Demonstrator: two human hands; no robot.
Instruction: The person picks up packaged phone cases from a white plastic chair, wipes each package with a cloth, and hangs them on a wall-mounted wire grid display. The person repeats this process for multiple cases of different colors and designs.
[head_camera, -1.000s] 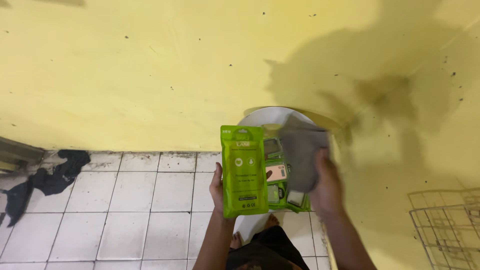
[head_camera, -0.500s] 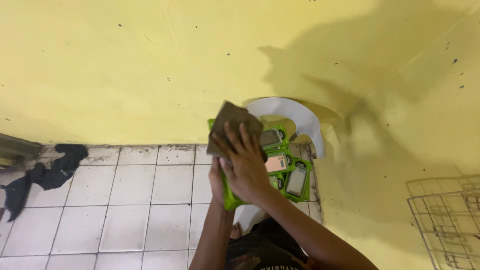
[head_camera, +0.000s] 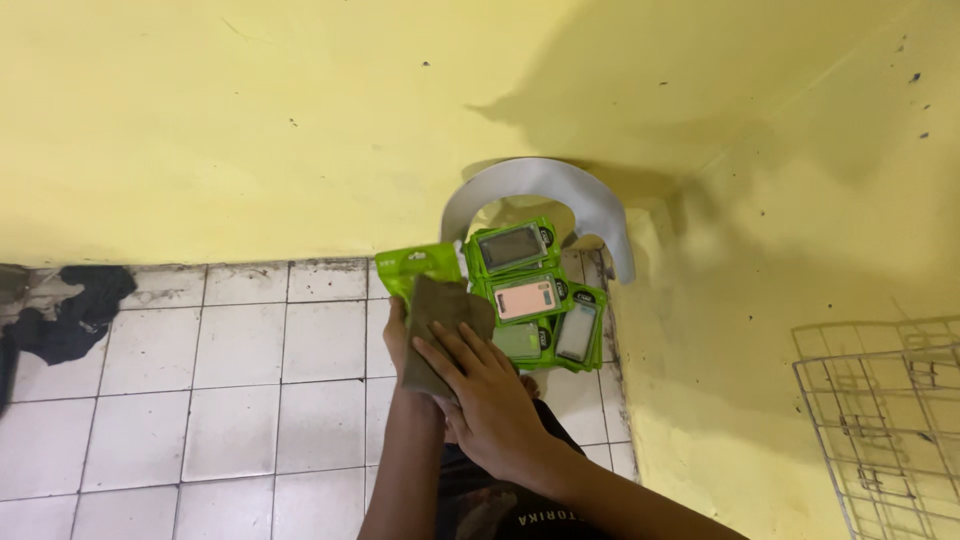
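My left hand (head_camera: 397, 335) holds up a bright green flat package (head_camera: 417, 266), mostly hidden behind a brown-grey cloth (head_camera: 438, 325). My right hand (head_camera: 488, 395) presses that cloth flat against the package's face, fingers spread over it. Just to the right lie several more green packages (head_camera: 532, 295) with phone cases showing through their windows, stacked on a white plastic chair (head_camera: 545, 190) seen from above.
Yellow walls meet in a corner at the right. Dirty white floor tiles (head_camera: 230, 370) spread to the left, with a dark rag (head_camera: 65, 315) lying near the wall. A wire rack (head_camera: 885, 420) leans at the lower right.
The cloth went from the right side of the package across its face to the left and down. The view has shifted, showing the chair and packages higher in frame.
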